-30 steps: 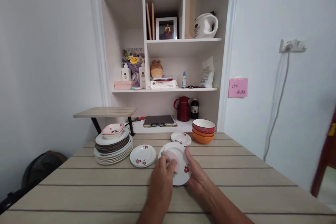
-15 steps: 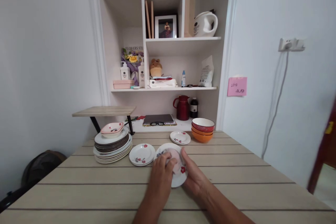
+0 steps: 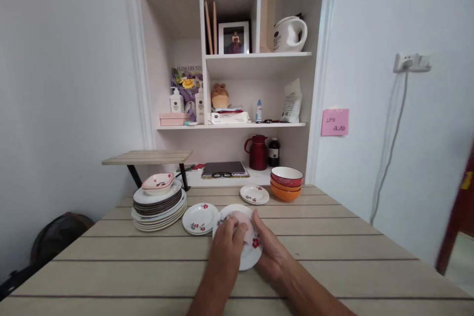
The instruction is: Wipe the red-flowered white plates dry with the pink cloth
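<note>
A white plate (image 3: 247,259) with red flowers is held tilted above the table by my right hand (image 3: 273,254), thumb on its rim and the fingers hidden underneath. My left hand (image 3: 228,242) presses a pale pink cloth (image 3: 244,222) against the face of the plate, its fingers curled over the cloth. Just left of it, similar flowered plates (image 3: 200,218) lie stacked on the table. Farther back sit smaller flowered plates (image 3: 254,194), beside a stack of red and orange bowls (image 3: 286,183).
At the left stands a tall stack of plates (image 3: 159,210) topped with square pink-rimmed bowls (image 3: 158,182), close to a small raised wooden stand (image 3: 147,157). A red jug (image 3: 258,153) and a dark laptop (image 3: 223,168) rest behind the slatted table (image 3: 333,256).
The held plate has shifted slightly left and toward me. My left hand and the cloth have moved a little on its face, and both hands keep their hold.
</note>
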